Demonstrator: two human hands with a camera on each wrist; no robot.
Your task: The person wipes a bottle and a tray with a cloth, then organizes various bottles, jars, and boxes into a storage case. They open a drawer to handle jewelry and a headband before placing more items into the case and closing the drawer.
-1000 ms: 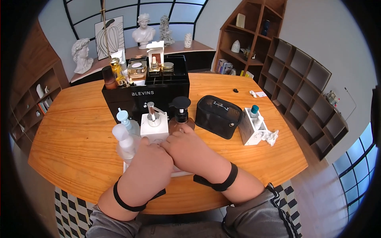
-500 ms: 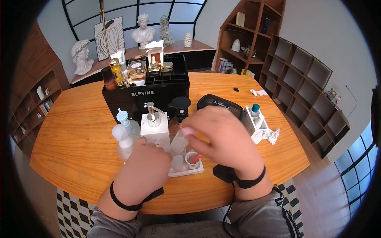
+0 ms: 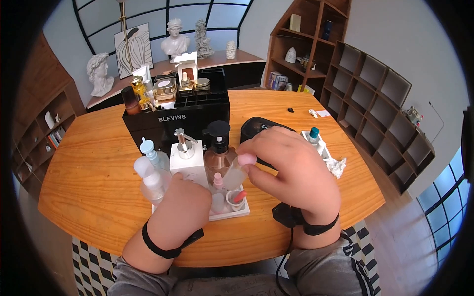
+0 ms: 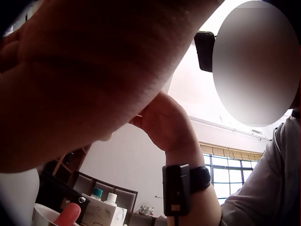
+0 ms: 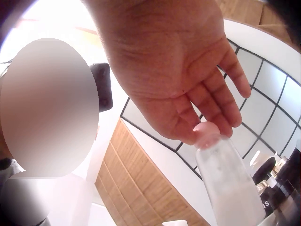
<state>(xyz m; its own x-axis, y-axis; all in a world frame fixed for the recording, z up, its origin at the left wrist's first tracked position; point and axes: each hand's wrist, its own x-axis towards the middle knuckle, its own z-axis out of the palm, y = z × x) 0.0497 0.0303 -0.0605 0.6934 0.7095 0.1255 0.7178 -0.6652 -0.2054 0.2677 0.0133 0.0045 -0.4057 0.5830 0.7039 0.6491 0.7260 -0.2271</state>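
In the head view my right hand [image 3: 301, 172] pinches the pink cap [image 3: 247, 159] of a translucent bottle. That bottle [image 5: 233, 183] hangs tilted under the fingertips, over the right side of a white tray [image 3: 239, 213]. My left hand [image 3: 185, 202] is bent down over the tray in front of a white pump dispenser [image 3: 187, 163]; its fingertips are hidden, and I cannot tell what they hold. Between the hands stand a small bottle with a pink top [image 3: 217, 181] and a small white cup [image 3: 233, 203] with a red-tipped item [image 3: 240, 196] in it.
Behind the tray is a black BLEVINS organizer [image 3: 173, 126] with cosmetics. A brown pump bottle [image 3: 217, 158] and two pale bottles, one a foam pump [image 3: 153, 180], flank the dispenser. Beyond my right hand are a black mesh pouch [image 3: 254, 127] and a white holder [image 3: 323, 149].
My right hand has come away from beside the left and moved right, now with the pink-capped bottle. The left hand has shifted slightly, uncovering the pink-topped bottle.
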